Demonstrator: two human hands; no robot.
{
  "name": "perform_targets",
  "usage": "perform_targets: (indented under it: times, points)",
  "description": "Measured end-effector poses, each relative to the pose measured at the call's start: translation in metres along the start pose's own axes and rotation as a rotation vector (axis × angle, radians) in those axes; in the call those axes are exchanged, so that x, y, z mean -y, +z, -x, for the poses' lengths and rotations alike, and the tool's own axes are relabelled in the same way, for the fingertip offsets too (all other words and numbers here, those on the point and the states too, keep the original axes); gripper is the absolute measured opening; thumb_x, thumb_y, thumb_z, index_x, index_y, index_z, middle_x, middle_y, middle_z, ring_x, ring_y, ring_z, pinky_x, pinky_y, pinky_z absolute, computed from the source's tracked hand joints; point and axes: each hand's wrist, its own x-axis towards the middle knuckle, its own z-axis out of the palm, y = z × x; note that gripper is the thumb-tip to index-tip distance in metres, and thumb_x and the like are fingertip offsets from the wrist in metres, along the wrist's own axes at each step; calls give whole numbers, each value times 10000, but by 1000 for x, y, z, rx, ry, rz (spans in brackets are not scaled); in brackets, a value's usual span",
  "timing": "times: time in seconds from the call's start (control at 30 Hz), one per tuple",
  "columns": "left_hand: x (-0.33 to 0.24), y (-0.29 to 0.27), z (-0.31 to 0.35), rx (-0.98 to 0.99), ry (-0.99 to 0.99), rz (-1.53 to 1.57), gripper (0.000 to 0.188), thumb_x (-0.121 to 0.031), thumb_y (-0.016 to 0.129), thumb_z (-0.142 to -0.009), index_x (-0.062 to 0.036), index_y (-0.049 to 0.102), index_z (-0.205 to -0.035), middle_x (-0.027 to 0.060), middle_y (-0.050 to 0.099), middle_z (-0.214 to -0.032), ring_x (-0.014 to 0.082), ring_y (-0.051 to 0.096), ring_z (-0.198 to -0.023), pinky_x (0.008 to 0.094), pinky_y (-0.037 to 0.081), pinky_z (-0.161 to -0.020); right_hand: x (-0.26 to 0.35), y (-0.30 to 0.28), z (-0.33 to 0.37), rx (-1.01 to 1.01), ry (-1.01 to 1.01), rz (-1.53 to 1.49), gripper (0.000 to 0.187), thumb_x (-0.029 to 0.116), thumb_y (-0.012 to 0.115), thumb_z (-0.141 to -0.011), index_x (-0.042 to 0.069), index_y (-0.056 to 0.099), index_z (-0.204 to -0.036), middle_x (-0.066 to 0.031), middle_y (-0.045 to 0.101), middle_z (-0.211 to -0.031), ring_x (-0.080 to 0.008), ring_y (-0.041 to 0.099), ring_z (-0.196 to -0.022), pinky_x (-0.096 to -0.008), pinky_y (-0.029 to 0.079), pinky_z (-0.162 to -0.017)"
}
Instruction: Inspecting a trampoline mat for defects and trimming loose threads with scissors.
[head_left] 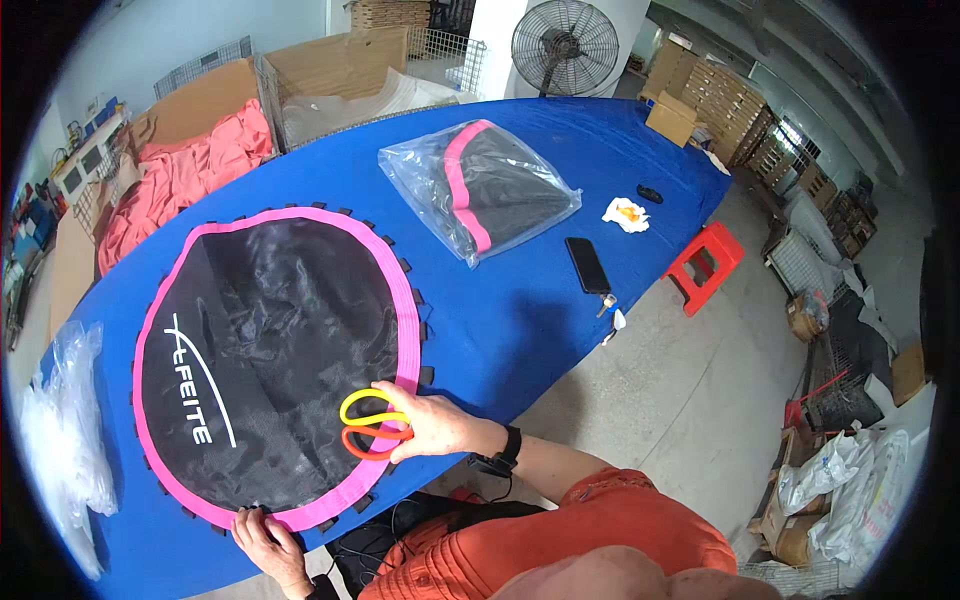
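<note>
A round black trampoline mat (290, 330) with a pink border and small black tabs around its rim lies spread on the blue-covered table (480, 350). White printing runs along its left part. My right hand (440, 425) is closed around a pair of scissors (372, 422), over the mat's near right border. Their yellow and orange-red handle loops stick out to the left; the blades are hidden. At the mat's near edge, my left hand (268, 548) has its fingers curled over the pink border, gripping it.
Beyond the mat lies a clear bag (480, 185) holding folded black-and-pink fabric. Clear plastic bags (65, 440) are heaped at the left. A phone (587, 265), keys (607, 303) and a crumpled tissue (626, 215) lie to the right. A red stool (704, 266) stands beside the table; a fan (565, 48) is behind it.
</note>
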Motion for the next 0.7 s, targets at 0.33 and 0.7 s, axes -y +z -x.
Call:
perform_targets:
  times: [0.33,0.7]
  points:
    - [-4,0,-2,4,-8,21,230,-95,580,-968,37,666,-1136,228,668,-1206,424,610,-1252,566,382,-1202,-2,-1,2,-30,-44,-22,1206,301,991,-740,121,239,-1666,-240,680,-1387,-407,713,-1236,-481,591,-1035]
    - [-2,1,-1,-49,42,23,217,-85,611,-952,-2,674,-1142,215,687,-1213,433,617,-1228,583,394,-1184,2,0,2,-72,-7,-15,1168,308,999,-721,114,301,-1638,-256,701,-1322,-371,748,-1175,-469,608,-987]
